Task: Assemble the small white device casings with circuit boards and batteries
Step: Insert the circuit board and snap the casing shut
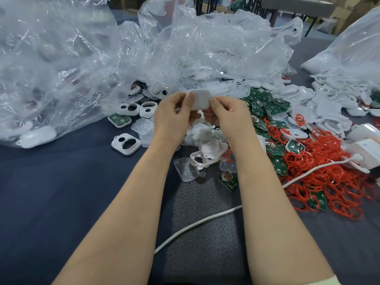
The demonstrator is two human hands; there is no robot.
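Note:
Both my hands hold one small white casing (200, 98) up above the table, its flat back towards me. My left hand (174, 118) pinches its left edge with thumb on top; my right hand (226, 116) pinches its right edge the same way. Under my hands lies a heap of white and clear casing parts (205, 138). Green circuit boards (265, 105) with round coin batteries are piled to the right. One board with a battery (227, 179) lies alone near my right forearm.
Crumpled clear plastic bags (82, 58) fill the left and back of the dark table (61, 192). Red rubber rings (329, 182) spread at the right beside white boxes (368, 149). A white cable (205, 221) crosses the front. White frames with holes (125, 144) lie at the left.

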